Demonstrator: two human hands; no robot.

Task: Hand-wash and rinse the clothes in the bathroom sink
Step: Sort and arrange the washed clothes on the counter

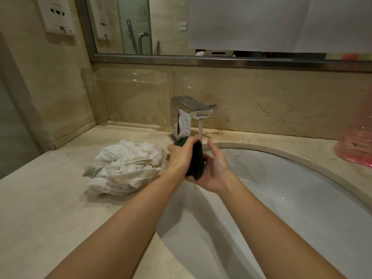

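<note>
A small dark green cloth [196, 162] is held bunched under the running water of the chrome faucet [191, 113]. My left hand [181, 156] grips the cloth from the left with curled fingers. My right hand [215, 168] cups it from the right and below, thumb pointing up. Water runs down through the cloth into the white oval sink [281, 198], over whose rear left part both hands hover.
A crumpled pile of wet white cloths [126, 168] lies on the beige marble counter [50, 218] left of the sink. A clear plastic tray [132, 97] leans on the back wall. A pink plastic object [356, 141] stands at the far right. A mirror hangs above.
</note>
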